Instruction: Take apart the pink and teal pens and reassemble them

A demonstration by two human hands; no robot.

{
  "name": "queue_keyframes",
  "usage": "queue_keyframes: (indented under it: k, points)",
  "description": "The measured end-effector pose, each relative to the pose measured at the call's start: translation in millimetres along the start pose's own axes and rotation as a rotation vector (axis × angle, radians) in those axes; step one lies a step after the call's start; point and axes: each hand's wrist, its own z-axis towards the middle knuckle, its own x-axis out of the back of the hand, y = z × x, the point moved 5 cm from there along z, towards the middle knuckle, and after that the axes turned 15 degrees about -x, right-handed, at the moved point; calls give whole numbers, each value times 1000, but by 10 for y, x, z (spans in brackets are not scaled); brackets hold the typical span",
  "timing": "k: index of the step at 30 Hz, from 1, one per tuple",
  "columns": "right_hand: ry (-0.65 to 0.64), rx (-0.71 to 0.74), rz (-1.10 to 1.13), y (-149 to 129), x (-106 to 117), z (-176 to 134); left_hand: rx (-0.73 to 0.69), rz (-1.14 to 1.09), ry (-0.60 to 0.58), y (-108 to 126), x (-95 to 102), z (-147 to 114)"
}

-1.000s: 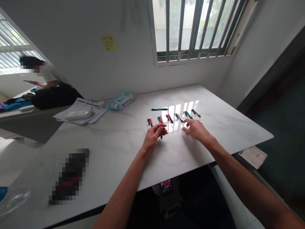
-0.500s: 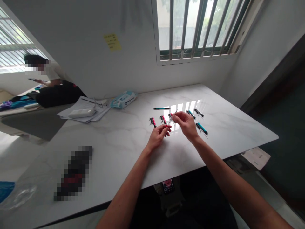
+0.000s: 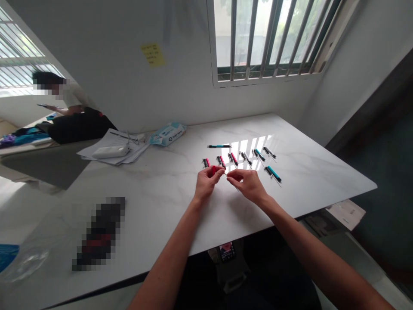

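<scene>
My left hand (image 3: pixel 205 184) is closed around a red pen barrel (image 3: pixel 213 170), whose red end shows above the fingers. My right hand (image 3: pixel 249 185) pinches a thin pen refill (image 3: pixel 225 174) close to the left fingertips; part of it is covered by the fingers. Just beyond the hands lies a row of pens in parts, among them a red barrel (image 3: pixel 233 159), a grey barrel (image 3: pixel 248 158) and a teal barrel (image 3: pixel 259 155). Nearer my right hand is another teal barrel (image 3: pixel 274 173). A whole teal pen (image 3: pixel 219 146) lies behind the row.
Papers (image 3: pixel 87 151) with a white device (image 3: pixel 111 151) and a wipes pack (image 3: pixel 168 134) lie at the back left. A blurred-out dark object (image 3: pixel 100 234) is on the left. A phone (image 3: pixel 227 252) shows below the table edge. Another person (image 3: pixel 75 101) sits far left.
My right hand has come down and toward me, bringing the refill from a raised position to beside the left fingertips. My left hand has shifted slightly left, and the red barrel now points up.
</scene>
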Motion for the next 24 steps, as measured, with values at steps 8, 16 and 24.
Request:
queue_keyframes:
  k: [8, 16, 24]
  points:
    - [215, -144, -424, 357, 778, -100, -71, 220, 11, -17, 74, 21]
    - [234, -227, -673, 592, 927, 45, 66, 655, -210, 54, -125, -17]
    - [284, -116, -496, 688, 840, -359, 148, 864, -408, 25, -809, 78]
